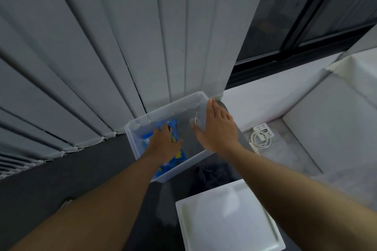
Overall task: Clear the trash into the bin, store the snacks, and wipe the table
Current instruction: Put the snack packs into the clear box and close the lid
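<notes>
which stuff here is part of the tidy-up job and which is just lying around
Part of the job:
- clear storage box
- blue snack packets inside the box
- left hand pressing on the packets
- right hand open and flat above the box's right side
- white lid lying in front of the box

Just lying about:
- white power strip with coiled cable
- grey curtain
- window

A single head-worn wide-angle view looks steeply down and forward from above the person's own forearms, which enter from the bottom corners and reach to the centre of the frame. It faces a grey curtain [102,47] filling the upper left and a dark window [318,16] at upper right, whose straight lines bend with the lens. The floor [61,179] and a clear storage box [163,112] at centre lie at arm's reach.
</notes>
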The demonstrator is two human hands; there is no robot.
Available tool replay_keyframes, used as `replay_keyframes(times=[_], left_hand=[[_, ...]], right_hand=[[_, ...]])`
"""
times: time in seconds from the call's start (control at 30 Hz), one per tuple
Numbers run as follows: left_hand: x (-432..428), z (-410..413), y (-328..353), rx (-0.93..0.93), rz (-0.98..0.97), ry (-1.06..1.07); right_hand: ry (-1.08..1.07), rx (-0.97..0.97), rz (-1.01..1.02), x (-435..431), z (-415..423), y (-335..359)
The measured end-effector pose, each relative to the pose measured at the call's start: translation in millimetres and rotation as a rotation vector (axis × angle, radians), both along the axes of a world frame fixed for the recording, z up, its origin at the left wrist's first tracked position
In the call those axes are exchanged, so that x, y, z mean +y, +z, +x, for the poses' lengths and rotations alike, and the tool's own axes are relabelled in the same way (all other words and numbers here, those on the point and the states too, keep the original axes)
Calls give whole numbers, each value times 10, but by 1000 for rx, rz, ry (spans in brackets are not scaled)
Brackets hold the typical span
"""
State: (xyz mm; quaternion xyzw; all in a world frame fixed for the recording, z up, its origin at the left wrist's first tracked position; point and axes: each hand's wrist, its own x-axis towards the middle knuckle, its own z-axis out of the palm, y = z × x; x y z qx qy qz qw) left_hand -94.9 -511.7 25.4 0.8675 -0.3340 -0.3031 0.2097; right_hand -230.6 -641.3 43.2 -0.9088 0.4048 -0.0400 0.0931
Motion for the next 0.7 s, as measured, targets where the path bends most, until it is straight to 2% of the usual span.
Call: replay_keyframes(times=[0.13, 0.27, 0.33, 0.4, 0.7], left_hand=[[-22, 20, -102, -24, 297, -269], [-16, 81, -39, -368, 476, -543], [-48, 93, -18, -494, 453, -583], [-71, 110, -29, -539, 432, -612], [-42, 139, -190, -486, 572, -613]], right_hand=[[4, -3, -2, -3, 12, 3], [2, -13, -11, -5, 22, 1], [-1, -16, -16, -6, 22, 1], [-3, -22, -24, -3, 21, 2], [-6, -27, -23, -1, 24, -4]])
